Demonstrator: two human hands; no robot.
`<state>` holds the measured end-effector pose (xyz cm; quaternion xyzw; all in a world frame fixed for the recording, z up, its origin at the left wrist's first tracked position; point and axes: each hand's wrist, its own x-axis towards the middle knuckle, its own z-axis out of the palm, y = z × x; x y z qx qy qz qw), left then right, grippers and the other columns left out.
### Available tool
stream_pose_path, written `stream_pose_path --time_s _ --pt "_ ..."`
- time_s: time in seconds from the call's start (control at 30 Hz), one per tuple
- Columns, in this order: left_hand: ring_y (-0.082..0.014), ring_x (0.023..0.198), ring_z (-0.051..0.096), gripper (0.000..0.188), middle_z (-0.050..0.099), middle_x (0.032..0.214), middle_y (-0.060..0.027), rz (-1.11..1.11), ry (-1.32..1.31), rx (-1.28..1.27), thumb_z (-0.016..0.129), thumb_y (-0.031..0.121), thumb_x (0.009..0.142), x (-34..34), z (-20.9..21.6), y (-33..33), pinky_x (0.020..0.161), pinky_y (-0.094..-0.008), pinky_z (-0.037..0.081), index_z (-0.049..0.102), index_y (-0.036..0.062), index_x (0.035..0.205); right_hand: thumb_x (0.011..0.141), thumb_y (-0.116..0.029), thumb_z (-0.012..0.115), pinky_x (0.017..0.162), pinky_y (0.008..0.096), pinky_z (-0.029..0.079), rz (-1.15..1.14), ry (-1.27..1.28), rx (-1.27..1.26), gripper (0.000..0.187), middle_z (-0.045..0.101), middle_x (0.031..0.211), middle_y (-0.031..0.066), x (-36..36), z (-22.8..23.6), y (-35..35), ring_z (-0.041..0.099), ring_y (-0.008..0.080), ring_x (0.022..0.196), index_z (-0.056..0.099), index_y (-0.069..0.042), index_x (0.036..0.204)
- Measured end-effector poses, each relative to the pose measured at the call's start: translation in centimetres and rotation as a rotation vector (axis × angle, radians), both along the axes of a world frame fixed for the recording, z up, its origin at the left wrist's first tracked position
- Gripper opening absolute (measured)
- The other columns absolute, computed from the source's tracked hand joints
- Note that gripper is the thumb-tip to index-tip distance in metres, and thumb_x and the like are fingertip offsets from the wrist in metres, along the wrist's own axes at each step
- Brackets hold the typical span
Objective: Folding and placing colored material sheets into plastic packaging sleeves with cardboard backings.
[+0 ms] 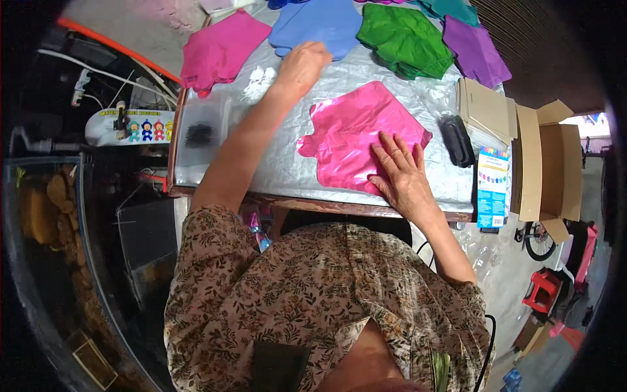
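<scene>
Right hand is lying open with fingers slightly spread, pressing on the shiny pink foil sheet and gripping nothing; your left hand is curling at the near edge of the blue stack, pinch undeterminable from this view. Your pink sheet is resting flat on the silver-covered table, with the green stack lying beyond it and a black case sitting to its right.

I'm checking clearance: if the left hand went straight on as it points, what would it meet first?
Likely the light-blue sheets, which the left hand may already touch; depth is unclear.
</scene>
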<state>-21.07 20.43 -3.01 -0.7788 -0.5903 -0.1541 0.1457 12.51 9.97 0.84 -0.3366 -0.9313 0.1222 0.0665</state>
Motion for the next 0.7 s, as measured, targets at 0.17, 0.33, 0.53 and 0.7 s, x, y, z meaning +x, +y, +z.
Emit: stream_pose_path --time_s 0.17,0.33,0.53,0.7 --pt "-0.0214 0.075 0.066 0.025 0.072 0.085 -0.0044 0.128 -0.675 -0.056 0.081 0.017 0.08 -0.7 -0.1 1.3 0.071 -0.0307 0.052 0.078 0.0099 0.104 0.093 -0.025 0.067 0.12 0.0564 0.021 0.044 0.091 -0.064 0.06 0.04 0.156 0.0147 -0.6 2.5 1.7 0.035 0.036 0.145 0.047 -0.01 0.148" --pt "-0.0137 0.077 0.069 0.025 0.076 0.082 -0.0053 0.243 -1.122 -0.278 0.086 0.028 0.076 -3.5 0.1 2.7 0.071 -0.0293 0.054 0.08 0.0054 0.085 0.094 -0.013 0.064 0.119 0.0516 0.029 0.122 0.291 -0.028 0.055 0.047 0.149 0.0201 -4.7 3.4 7.2 0.045 0.0391 0.137 0.047 -0.004 0.145" --pt "-0.0105 0.073 0.062 0.028 0.071 0.077 -0.0017 0.196 -1.249 -0.553 0.087 0.026 0.076 -3.1 2.4 3.3 0.071 -0.026 0.051 0.078 0.0037 0.089 0.093 -0.004 0.056 0.115 0.0493 0.035 0.165 0.372 0.091 0.053 0.052 0.144 0.0214 -12.4 -1.2 15.9 0.049 0.0386 0.134 0.044 -0.003 0.145" --pt "-0.0058 0.075 0.057 0.027 0.069 0.086 -0.001 0.23 -1.347 -0.595 0.084 0.019 0.082 -3.5 2.7 4.0 0.069 -0.0209 0.047 0.074 -0.0004 0.098 0.094 -0.005 0.055 0.114 0.0495 0.036 0.093 0.334 0.212 0.052 0.052 0.143 0.0207 -14.7 -4.0 17.3 0.048 0.0378 0.135 0.043 -0.003 0.145"
